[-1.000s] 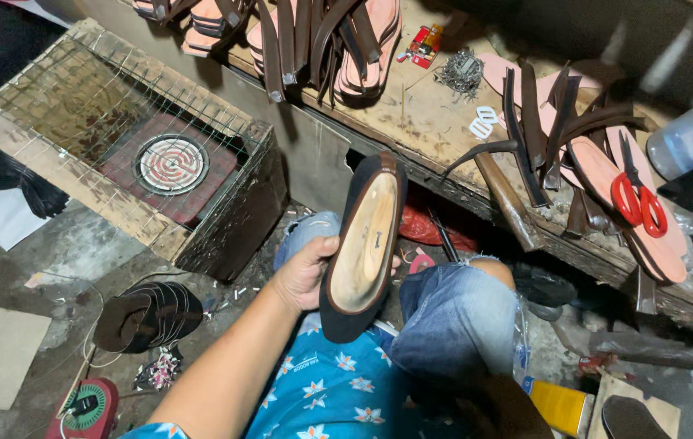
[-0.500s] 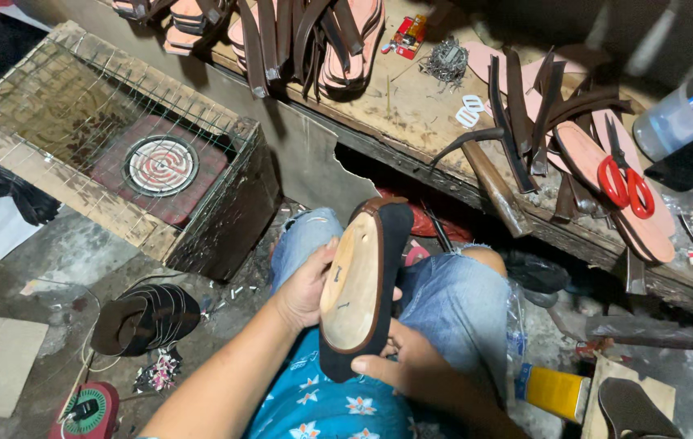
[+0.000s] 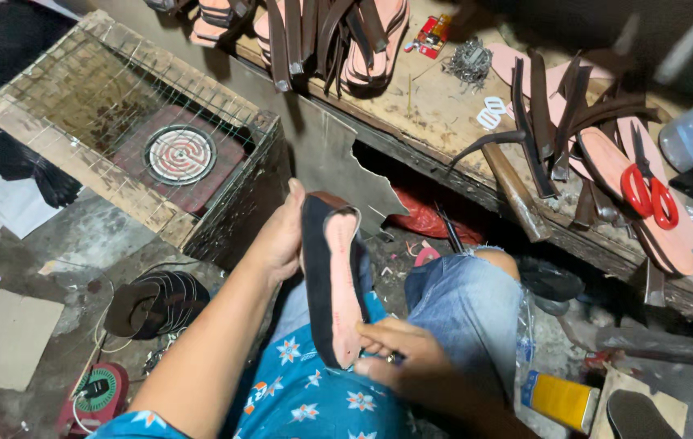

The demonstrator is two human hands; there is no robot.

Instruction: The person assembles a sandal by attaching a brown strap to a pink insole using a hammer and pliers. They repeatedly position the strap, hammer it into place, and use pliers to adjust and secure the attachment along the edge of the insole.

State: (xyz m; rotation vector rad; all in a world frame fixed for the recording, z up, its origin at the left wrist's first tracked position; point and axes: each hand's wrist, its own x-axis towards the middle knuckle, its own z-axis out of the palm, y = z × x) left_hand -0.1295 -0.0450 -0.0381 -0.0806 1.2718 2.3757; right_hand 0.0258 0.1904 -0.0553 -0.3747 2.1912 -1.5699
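Head view: cluttered workshop floor of stained concrete, with a low, worn wooden work surface [image 3: 436, 106] running along the upper right. On that surface lie pink sandal soles with dark brown straps [image 3: 558, 122], a pair of red-handled scissors [image 3: 647, 191] and a heap of small metal buckles [image 3: 468, 61]. To the upper left stands a wire-mesh wooden box [image 3: 54, 106] with a round coil heater [image 3: 179, 154] inside.

The person sits with knees in blue denim. The left hand [image 3: 281, 236] is clenched around the upper edge of a dark-rimmed shoe sole with a pink-tan face [image 3: 334, 284], holding it upright on edge above the lap, between the knees. The right hand [image 3: 411, 362] is closed on the sole's lower end, fingers pinching at the rim; whether it also holds a small tool cannot be told.

Judgement: the step in hand appears to be working or checking the sole's edge, likely pressing the dark border onto the pink layer. The next move calls for a firm hold by the left hand while the right hand works along the rim without shifting the layers.

A yellow rectangular tin [image 3: 558, 398] lies on the floor at lower right, well apart from the sole.
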